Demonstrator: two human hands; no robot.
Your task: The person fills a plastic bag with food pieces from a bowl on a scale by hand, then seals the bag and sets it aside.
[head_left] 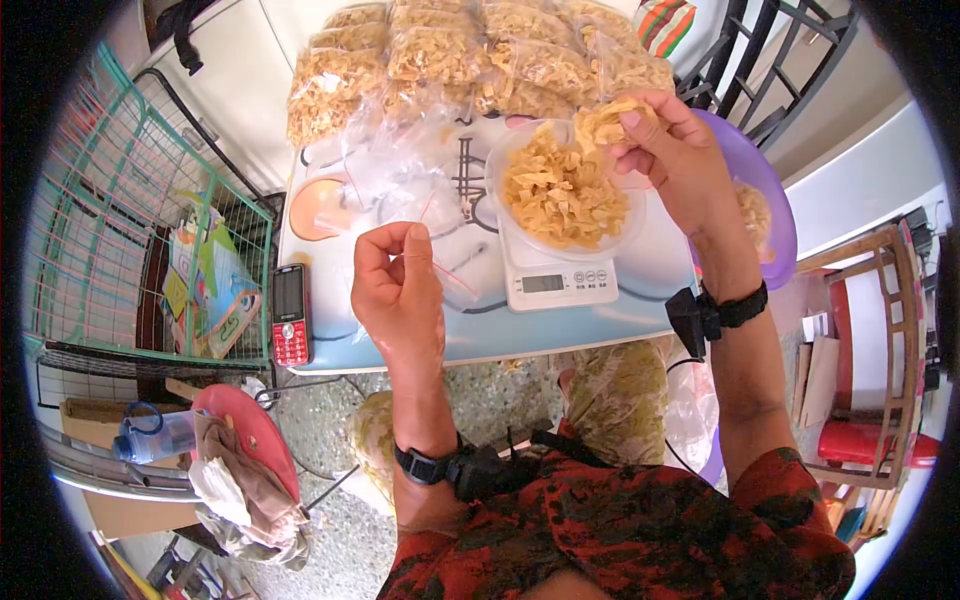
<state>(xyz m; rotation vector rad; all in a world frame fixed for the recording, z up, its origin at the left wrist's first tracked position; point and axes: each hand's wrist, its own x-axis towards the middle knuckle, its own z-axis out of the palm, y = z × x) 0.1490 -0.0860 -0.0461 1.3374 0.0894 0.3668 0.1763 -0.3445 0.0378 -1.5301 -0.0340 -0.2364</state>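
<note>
My left hand (398, 285) is closed, thumb against fingers, pinching a clear plastic bag (458, 268) with a thin red line along its edge. My right hand (682, 165) has its fingers closed around a few dried yellowish flakes (606, 126), held over the rim of a clear bowl (497, 178). More of the same curled flakes (560, 190) fill that bowl, which stands on a white digital scale (602, 292). Loose clear bags (390, 165) lie in a crumpled heap beyond my left hand.
Filled bags (435, 50) are stacked along the table's far side. A red phone (291, 315) lies at the left table edge, beside a green wire cage (130, 230). A purple basin (782, 225) with pale contents is at the right, and a red stool (255, 435) at lower left.
</note>
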